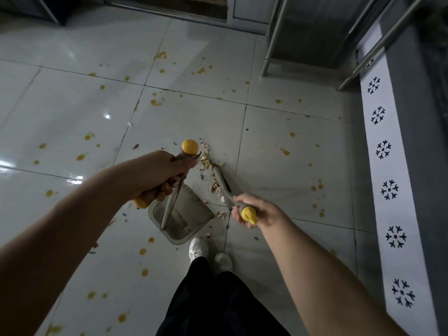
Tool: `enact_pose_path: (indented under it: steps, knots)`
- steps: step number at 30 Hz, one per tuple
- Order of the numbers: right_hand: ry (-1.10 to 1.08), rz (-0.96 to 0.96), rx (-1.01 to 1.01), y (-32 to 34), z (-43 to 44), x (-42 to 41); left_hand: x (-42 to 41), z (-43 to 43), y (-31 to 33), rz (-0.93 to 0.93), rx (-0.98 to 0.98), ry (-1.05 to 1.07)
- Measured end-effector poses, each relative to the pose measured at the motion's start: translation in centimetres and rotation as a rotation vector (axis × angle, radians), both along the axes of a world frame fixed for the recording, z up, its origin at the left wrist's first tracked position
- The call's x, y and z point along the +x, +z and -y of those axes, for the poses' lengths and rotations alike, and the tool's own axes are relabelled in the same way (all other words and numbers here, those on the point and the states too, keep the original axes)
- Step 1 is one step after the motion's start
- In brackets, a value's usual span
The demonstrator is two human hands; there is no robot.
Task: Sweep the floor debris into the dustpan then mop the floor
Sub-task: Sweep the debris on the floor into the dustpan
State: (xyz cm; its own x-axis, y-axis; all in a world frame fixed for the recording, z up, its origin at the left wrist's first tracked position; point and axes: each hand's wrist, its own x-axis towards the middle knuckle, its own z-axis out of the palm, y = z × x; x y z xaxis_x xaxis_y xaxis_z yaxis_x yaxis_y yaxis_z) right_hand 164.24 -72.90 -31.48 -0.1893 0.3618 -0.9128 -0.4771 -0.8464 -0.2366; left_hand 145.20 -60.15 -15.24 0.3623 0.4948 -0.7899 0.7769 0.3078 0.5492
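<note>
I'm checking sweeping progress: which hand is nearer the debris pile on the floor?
Left. The left hand, gripping the dustpan handle, appears just left of the debris pile; the right hand, gripping the broom handle, lies farther off, below-right of it.

no readable text, labels, brands or numbers anywhere

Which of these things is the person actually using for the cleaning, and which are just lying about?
Part of the job:
left hand gripping the dustpan handle
right hand gripping the broom
debris pile
yellow floor spots, for mopping

Just there:
metal legs
patterned wall strip
</note>
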Motion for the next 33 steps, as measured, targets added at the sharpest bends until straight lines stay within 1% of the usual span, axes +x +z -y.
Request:
enact_pose_path:
  steps: [1,2,3,4,6,9,13,18,20,26,30,33]
  knots:
    - [-0.067,-0.059,0.039,0.1,0.2,0.5,-0.1,0.2,0.1,-0.003,0.007,0.011]
    - [-0.148,-0.085,0.037,0.0,0.2,1.0,-0.2,0.3,0.2,-0.008,0.016,0.022]
    - [-0.208,-0.091,-0.006,-0.3,-0.1,1.5,-0.4,0.5,0.2,-0.012,0.026,0.038]
    - [-0.220,-0.086,-0.053,-0.6,-0.5,1.9,-0.7,0.6,0.2,-0.012,0.033,0.061]
    - [-0.182,-0.041,-0.079,-0.9,-1.3,2.7,-1.5,0.8,0.2,-0.006,0.048,0.109]
    - [-0.144,0.062,-0.044,-1.4,-1.3,3.3,-3.0,1.4,0.4,-0.008,0.061,0.169]
    - [-0.084,0.132,-0.112,-1.7,-2.1,1.8,-5.1,1.3,0.3,-0.020,0.076,0.210]
    - [0.172,0.279,-0.169,-3.0,-3.8,-2.3,-8.2,-0.5,-0.2,-0.011,0.069,0.263]
    - [0.225,0.268,-0.175,-3.5,-4.4,-4.9,-9.6,-1.2,-0.5,-0.017,0.054,0.257]
    - [0.231,0.163,-0.176,-3.3,-8.1,-11.8,-14.0,-4.2,-0.4,-0.012,-0.010,0.218]
    - [0.375,0.198,-0.201,-1.4,-11.9,-10.7,-16.4,-6.3,0.3,0.016,-0.040,0.200]
    - [0.293,0.230,-0.212,-0.4,-13.8,-8.3,-17.5,-7.5,0.8,0.043,-0.052,0.183]
